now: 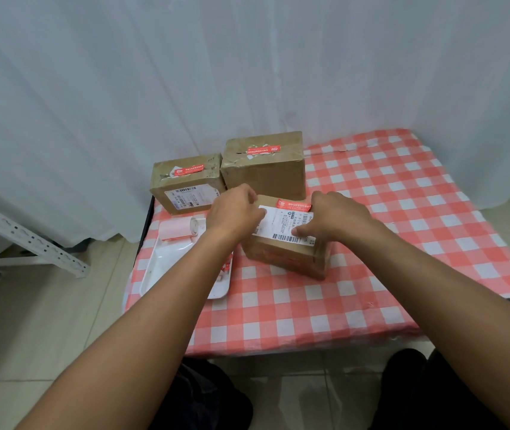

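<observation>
Checked worktop (402,197): the shipping label (284,225) on the carton (284,259) runs crosswise. Left hand (235,212) presses its left end, right hand (337,217) its right, neither grip closed.

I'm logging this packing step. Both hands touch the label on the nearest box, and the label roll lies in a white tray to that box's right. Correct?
Wrong side: the head view shows the white tray with the label roll left of the nearest box. The left hand and right hand do touch its label.
</observation>
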